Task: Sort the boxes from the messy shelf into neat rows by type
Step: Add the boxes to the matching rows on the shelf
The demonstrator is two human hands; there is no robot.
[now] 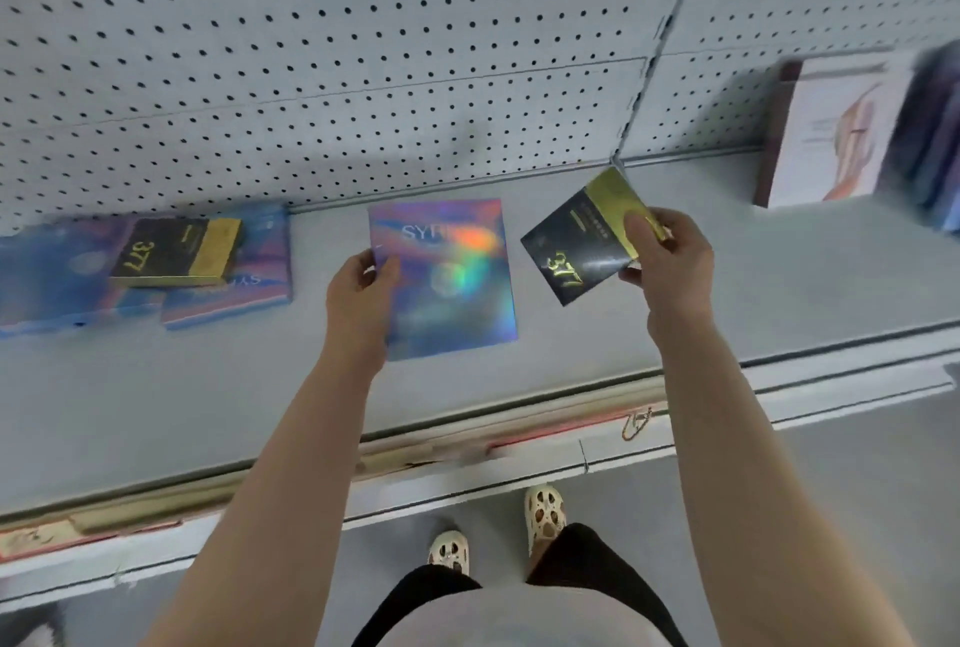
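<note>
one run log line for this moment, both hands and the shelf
left hand: holds holographic box | right hand: holds black-gold 377 box | shelf left: second 377 box atop holographic boxes

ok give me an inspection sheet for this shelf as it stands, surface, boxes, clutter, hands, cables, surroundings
surface: grey shelf with pegboard back.
job's things: holographic box held by its left edge; black-and-gold 377 box held tilted above the shelf; a second 377 box lies on holographic boxes at left.
clutter: upright boxes at far right, blurred.
grippers: left hand grips the holographic box; right hand pinches the 377 box at its gold end.
cables: nothing seen.
surroundings: worn label strip on the shelf edge; grey floor and the person's shoes below.
</note>
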